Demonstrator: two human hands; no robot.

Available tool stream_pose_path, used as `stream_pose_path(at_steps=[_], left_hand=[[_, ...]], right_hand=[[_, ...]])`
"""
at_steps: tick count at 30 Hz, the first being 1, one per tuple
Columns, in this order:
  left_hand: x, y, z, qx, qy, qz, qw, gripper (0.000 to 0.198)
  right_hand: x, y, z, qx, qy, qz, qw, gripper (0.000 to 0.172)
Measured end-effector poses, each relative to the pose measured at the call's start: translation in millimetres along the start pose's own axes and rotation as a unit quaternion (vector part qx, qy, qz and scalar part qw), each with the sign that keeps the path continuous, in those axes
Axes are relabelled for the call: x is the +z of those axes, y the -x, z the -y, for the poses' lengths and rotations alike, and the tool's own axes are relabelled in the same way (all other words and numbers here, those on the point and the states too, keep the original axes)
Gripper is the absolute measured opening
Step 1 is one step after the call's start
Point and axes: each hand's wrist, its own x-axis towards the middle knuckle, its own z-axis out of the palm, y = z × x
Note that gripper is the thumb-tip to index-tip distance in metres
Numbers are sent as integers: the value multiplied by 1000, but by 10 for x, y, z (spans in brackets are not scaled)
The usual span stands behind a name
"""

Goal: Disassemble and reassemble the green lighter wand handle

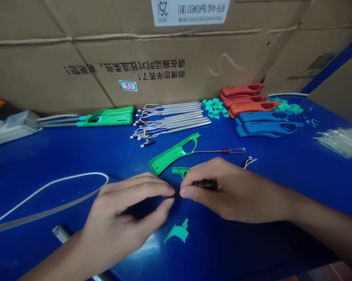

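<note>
My left hand [131, 212] pinches one end of a small black part [177, 193] between thumb and forefinger. On its other side the fingertips of my right hand [222, 191] close on the same part, whose shape is mostly covered. Just beyond both hands lies a green lighter handle half [167, 158], hollow side up. A second green piece [180, 171] shows partly from under my right hand. Nearer me, below the fingertips, rests a teal trigger-like plastic piece [178, 231]. A screwdriver [232, 150] with a clear, reddish handle has its shaft tip at the green half.
Silver tubes with white wires [184, 117] lie in a row at the back. Red handles [241, 93], blue handles [269, 127] and teal caps [215, 107] are on the right. Green handles [111, 116] sit at left, near a white cable loop [73, 175]. A cardboard wall [152, 50] stands behind.
</note>
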Motion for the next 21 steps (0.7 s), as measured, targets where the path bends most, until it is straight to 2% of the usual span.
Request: stream_pose_path(at_steps=[7,21], left_hand=[[6,-7,-5,-24,-7,7,1000,16],[24,-1,16,-16,-1,10,1000,13]], right_hand=[[20,-13,-7,-12,9,-7,1000,25],[67,-11,-34,-14,14,-2,1000,25]])
